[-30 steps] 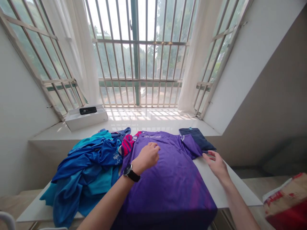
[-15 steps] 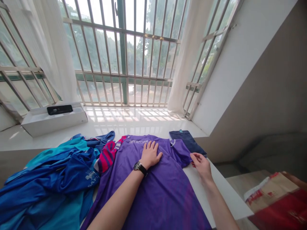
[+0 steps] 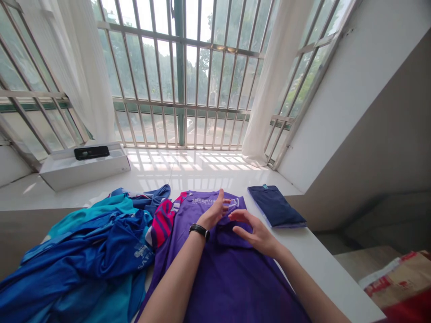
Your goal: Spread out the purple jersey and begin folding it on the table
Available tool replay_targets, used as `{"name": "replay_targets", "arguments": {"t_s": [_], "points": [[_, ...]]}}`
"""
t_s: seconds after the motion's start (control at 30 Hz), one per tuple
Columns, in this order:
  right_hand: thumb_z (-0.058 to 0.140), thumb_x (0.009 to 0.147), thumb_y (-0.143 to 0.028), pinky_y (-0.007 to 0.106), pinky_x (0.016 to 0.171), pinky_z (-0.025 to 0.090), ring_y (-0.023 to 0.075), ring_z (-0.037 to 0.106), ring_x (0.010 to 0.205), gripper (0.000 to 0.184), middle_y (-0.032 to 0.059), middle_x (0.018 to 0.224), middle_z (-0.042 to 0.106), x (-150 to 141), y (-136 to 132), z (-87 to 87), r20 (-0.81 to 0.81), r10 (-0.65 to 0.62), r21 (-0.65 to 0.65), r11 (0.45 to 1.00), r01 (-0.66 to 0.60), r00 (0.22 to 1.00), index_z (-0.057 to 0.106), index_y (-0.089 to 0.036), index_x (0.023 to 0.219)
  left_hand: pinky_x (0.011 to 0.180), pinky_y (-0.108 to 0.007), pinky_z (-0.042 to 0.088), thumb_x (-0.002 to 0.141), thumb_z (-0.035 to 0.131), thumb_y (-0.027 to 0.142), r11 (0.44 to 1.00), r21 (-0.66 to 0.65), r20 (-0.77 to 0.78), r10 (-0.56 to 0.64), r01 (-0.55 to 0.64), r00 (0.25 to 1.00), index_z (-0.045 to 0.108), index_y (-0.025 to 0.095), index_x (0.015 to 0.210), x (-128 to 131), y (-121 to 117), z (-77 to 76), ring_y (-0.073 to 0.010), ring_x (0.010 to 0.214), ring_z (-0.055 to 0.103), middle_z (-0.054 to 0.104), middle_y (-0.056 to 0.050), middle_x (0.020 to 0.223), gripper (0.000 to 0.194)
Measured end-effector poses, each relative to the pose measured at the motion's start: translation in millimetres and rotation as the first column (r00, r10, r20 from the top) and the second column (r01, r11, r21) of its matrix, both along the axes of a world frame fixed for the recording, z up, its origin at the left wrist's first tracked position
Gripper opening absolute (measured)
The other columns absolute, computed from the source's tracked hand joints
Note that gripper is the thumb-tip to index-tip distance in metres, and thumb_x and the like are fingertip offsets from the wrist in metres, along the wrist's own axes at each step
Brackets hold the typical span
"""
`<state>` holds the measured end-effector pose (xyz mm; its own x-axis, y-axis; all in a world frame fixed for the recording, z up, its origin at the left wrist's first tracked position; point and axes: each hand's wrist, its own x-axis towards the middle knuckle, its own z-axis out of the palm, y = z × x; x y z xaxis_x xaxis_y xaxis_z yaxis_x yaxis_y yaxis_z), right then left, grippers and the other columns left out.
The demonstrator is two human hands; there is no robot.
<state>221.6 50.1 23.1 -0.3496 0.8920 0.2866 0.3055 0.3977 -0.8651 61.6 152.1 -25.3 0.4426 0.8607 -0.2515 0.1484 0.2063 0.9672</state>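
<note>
The left hand (image 3: pixel 215 213) and right hand (image 3: pixel 256 231) stand open and apart over the purple T-shirt (image 3: pixel 229 278) on the counter (image 3: pixel 319 264), apparently mid-fold, seemingly calling for the doubled fabric to be smoothed flat.

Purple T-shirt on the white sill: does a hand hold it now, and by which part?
No clear hold: the left hand touches the purple short-sleeved T-shirt near its collar; the right hand is open over its front.
</note>
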Motion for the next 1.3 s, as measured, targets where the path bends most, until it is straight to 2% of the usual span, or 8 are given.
{"name": "replay_targets", "arguments": {"t_s": [0.17,0.27,0.37,0.47,0.63,0.83,1.1,1.3], "points": [[0.066,0.079,-0.062,0.035,0.072,0.057,0.0192,0.068,0.072,0.046,0.0071,0.084,0.072,42.0,44.2,-20.1,-0.255,-0.483,-0.053,0.872,0.487,0.838,0.062,-0.019,0.095,0.109,-0.042,0.039,0.062,0.084,0.056,0.988,0.152,-0.152,0.001,0.022,0.988,0.041,0.015,0.144,-21.7,-0.9,4.8,-0.0337,0.131,0.049,0.049,-0.018,0.145,0.101],[0.066,0.074,-0.068,0.032,0.061,0.054,0.0186,0.065,0.065,0.053,0.0073,0.078,0.071,52.2,61.2,-45.8,-0.211,-0.571,-0.064,0.818,0.571,0.794,0.062,-0.018,0.090,0.113,-0.042,0.034,0.048,0.093,0.038,0.923,0.348,-0.323,-0.048,0.165,0.945,0.029,0.016,0.152,-20.8,-2.6,4.4,-0.0362,0.137,0.042,0.044,-0.019,0.149,0.124],[0.066,0.073,-0.068,0.032,0.061,0.054,0.0189,0.065,0.067,0.053,0.0073,0.084,0.072,52.0,60.9,-70.2,-0.092,-0.544,-0.069,0.839,0.539,0.834,0.065,-0.018,0.093,0.109,-0.043,0.040,0.052,0.089,0.029,0.849,0.431,-0.429,-0.105,0.305,0.897,0.029,0.017,0.152,-17.4,-3.5,2.5,-0.0356,0.133,0.048,0.050,-0.017,0.145,0.117],[0.065,0.076,-0.063,0.032,0.064,0.055,0.0193,0.066,0.071,0.049,0.0071,0.089,0.072,52.5,56.8,-81.3,0.000,-0.502,-0.051,0.864,0.501,0.865,0.067,-0.019,0.097,0.099,-0.037,0.047,0.066,0.073,0.017,0.817,0.486,-0.459,-0.063,0.310,0.886,0.046,0.017,0.141,-19.0,-2.1,2.9,-0.0298,0.119,0.059,0.062,-0.012,0.131,0.080],[0.065,0.078,-0.056,0.031,0.062,0.055,0.0195,0.067,0.073,0.042,0.0077,0.092,0.073,54.3,58.6,-79.1,0.033,-0.479,-0.035,0.877,0.480,0.877,0.068,-0.019,0.097,0.077,-0.028,0.052,0.074,0.054,0.010,0.827,0.508,-0.425,-0.002,0.240,0.905,0.058,0.016,0.128,-32.2,2.9,12.9,-0.0188,0.085,0.066,0.071,-0.006,0.104,0.054],[0.064,0.079,-0.051,0.028,0.059,0.053,0.0190,0.065,0.075,0.037,0.0079,0.096,0.072,51.4,58.1,-78.2,0.059,-0.464,0.001,0.885,0.465,0.884,0.069,-0.019,0.096,0.083,-0.026,0.050,0.081,0.047,0.005,0.816,0.528,-0.567,0.132,0.235,0.813,0.069,0.018,0.112,-48.7,9.4,13.9,-0.0189,0.092,0.067,0.073,-0.006,0.100,0.040],[0.057,0.085,-0.044,0.033,0.070,0.054,0.0177,0.061,0.071,0.031,0.0067,0.096,0.069,54.5,59.9,-82.4,0.226,-0.439,0.150,0.898,0.415,0.869,0.068,-0.020,0.100,0.094,-0.038,0.047,0.093,0.052,0.048,0.762,0.590,-0.634,0.235,0.265,0.737,0.068,0.025,0.119,-33.2,-0.5,14.9,-0.0273,0.105,0.061,0.065,-0.010,0.109,0.038],[0.053,0.088,-0.038,0.038,0.087,0.053,0.0216,0.062,0.092,0.024,0.0079,0.112,0.065,56.3,61.0,-84.7,0.294,-0.404,0.254,0.907,0.337,0.866,0.065,-0.023,0.102,0.092,-0.036,0.047,0.098,0.041,0.051,0.733,0.583,-0.672,0.193,0.350,0.715,0.073,0.020,0.085,-26.6,-2.2,11.8,-0.0267,0.105,0.058,0.065,-0.010,0.095,0.046]]}}
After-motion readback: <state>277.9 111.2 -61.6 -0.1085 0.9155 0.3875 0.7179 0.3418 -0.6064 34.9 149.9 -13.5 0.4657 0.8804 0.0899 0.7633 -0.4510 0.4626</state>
